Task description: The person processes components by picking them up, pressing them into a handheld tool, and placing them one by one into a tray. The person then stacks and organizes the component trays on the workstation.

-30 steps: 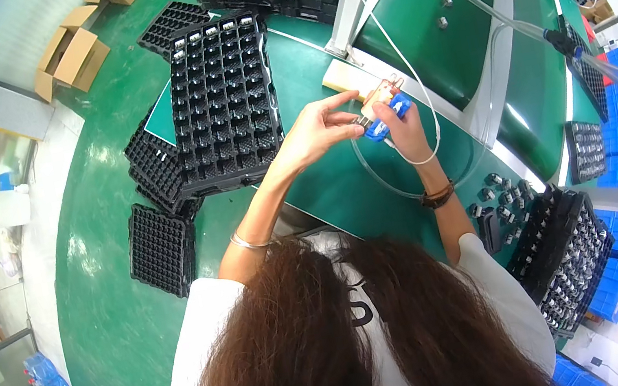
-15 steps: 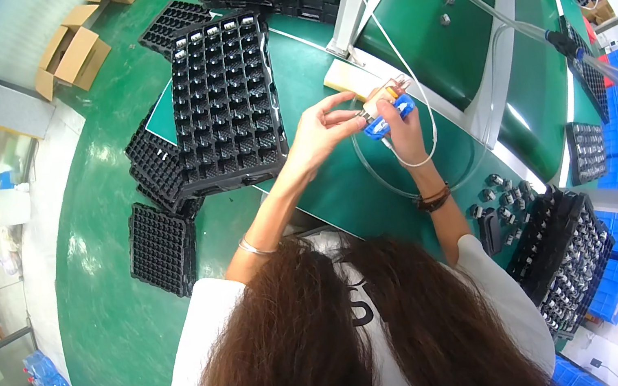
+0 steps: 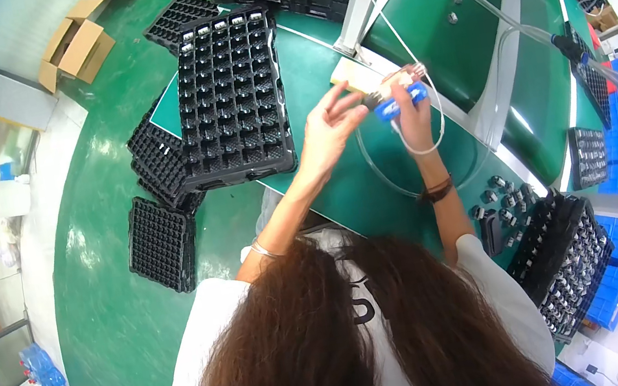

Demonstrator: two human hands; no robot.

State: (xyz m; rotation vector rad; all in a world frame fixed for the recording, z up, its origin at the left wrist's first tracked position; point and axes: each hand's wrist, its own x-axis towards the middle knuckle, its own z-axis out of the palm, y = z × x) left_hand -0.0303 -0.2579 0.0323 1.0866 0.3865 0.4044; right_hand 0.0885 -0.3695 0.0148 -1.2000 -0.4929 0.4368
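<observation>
- The right hand [image 3: 415,118] has its fingers closed around a blue tool [image 3: 402,100], which is held above the bench [image 3: 352,202]; its metal end is blurred.
- The left hand [image 3: 327,132] lies at nine o'clock from the tool, fingers parted and pointing toward two o'clock; blur hides whether their tips touch it.
- A pale hose [image 3: 440,116] loops beside the right hand.
- A pale yellow block [image 3: 351,75] lies on the bench, at ten o'clock from the tool.
- A large black tray [image 3: 230,99] with rows of pockets stands at ten o'clock from the left hand.
- Loose small parts [image 3: 503,197] lie at five o'clock from the right hand, near a filled black tray [image 3: 567,267].
</observation>
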